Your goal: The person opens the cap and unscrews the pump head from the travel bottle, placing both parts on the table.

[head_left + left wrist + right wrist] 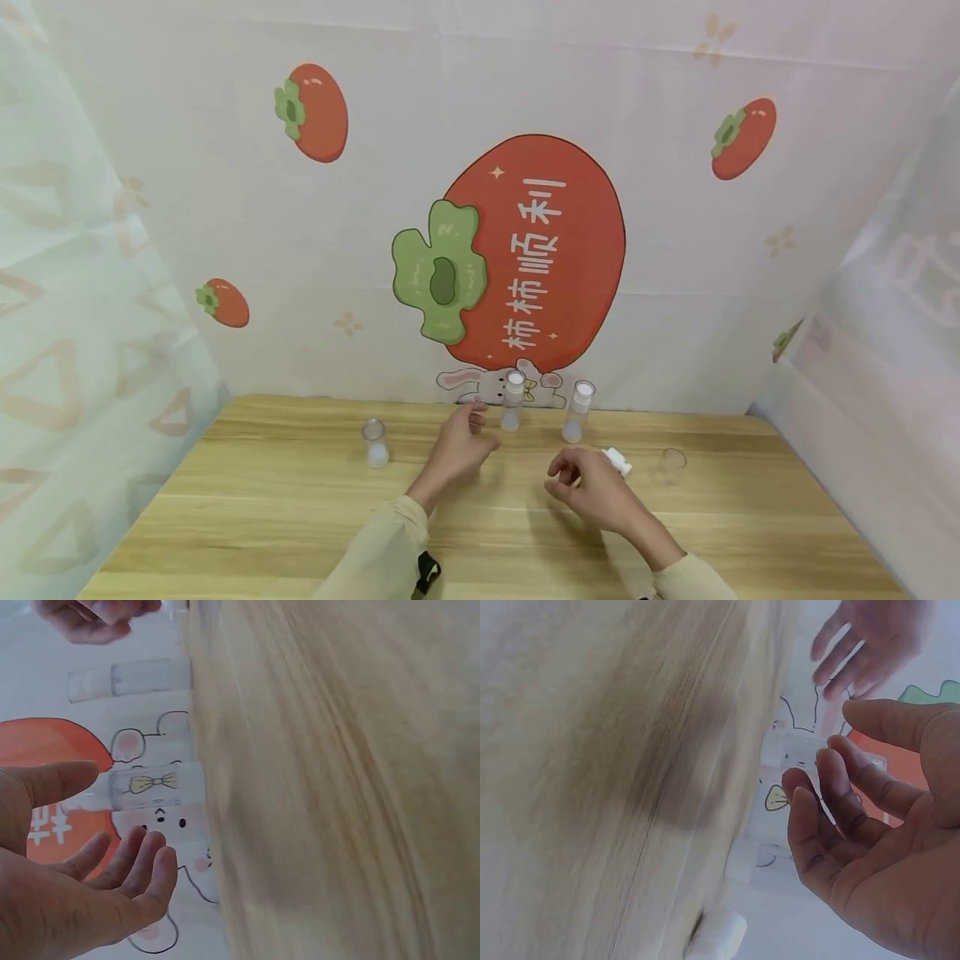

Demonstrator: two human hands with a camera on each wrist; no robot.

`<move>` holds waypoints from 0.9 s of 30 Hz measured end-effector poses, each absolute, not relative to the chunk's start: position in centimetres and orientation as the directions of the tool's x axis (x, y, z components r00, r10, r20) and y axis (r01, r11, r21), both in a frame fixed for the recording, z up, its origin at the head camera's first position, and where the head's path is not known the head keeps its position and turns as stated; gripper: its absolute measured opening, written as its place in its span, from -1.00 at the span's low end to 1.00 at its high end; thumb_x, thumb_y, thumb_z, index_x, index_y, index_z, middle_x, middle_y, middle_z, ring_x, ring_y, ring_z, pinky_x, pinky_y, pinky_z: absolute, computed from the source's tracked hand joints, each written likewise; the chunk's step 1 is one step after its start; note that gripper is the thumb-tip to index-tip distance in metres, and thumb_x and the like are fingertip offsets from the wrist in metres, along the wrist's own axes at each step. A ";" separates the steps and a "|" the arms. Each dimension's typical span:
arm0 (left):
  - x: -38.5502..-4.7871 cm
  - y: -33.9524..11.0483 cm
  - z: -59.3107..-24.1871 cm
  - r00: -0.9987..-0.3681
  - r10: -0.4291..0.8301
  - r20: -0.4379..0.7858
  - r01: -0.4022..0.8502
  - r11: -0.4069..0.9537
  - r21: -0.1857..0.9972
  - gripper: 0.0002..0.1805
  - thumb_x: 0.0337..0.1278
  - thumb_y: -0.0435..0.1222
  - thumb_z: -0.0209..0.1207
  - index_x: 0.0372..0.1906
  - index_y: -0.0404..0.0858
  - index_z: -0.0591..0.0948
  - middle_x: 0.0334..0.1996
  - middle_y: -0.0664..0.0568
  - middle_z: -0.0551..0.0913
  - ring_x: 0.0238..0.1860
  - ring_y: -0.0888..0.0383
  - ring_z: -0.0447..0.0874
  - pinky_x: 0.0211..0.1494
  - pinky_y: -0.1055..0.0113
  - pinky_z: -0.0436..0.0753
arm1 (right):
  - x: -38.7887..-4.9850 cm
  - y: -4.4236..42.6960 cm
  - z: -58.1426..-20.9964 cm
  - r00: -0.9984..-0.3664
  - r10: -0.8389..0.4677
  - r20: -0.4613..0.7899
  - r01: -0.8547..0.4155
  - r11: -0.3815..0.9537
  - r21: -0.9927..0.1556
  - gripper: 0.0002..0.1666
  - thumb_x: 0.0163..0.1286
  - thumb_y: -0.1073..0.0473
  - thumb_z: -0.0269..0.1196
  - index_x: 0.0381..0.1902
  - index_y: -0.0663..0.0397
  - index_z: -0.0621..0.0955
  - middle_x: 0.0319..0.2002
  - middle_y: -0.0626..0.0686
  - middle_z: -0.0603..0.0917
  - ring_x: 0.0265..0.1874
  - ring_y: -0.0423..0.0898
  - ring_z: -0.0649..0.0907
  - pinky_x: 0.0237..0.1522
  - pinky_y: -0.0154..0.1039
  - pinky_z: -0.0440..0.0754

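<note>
My left hand (457, 446) hovers over the wooden table with its fingers loosely bent and nothing in them. Just beyond its fingers stands a clear bottle (512, 404) with a white top under a clear cap, also seen past the thumb in the left wrist view. A matching capped bottle (578, 414) stands upright to its right. My right hand (592, 487), nearer to me than that bottle, is empty too, fingers loosely curled. Partly hidden behind it lies a small white pump head (618, 462). A clear cap (672, 467) is farther right.
At the left stands a clear, open-looking bottle (376, 444) without a white top. The wooden table (270, 508) ends against a hanging cloth (337, 250) printed with persimmons and a rabbit. Similar cloth hangs along both sides.
</note>
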State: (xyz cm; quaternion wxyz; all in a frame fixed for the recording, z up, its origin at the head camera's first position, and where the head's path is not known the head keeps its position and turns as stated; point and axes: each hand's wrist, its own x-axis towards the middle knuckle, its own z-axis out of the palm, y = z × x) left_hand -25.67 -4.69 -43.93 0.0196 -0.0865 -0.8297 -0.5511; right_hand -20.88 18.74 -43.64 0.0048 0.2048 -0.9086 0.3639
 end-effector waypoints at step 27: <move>-30.8 -0.8 -45.9 -0.997 0.071 -0.001 0.020 0.288 0.958 -0.47 0.23 -0.38 0.35 0.29 -0.37 0.53 0.09 -0.19 0.59 0.06 -0.08 0.55 0.10 0.08 0.64 | -18.2 20.3 -42.4 -0.920 -0.322 0.224 -0.388 0.665 -0.638 -0.77 0.32 0.16 0.42 -0.10 0.06 0.66 -0.25 -0.07 0.64 -0.27 -0.15 0.61 -0.29 -0.29 0.64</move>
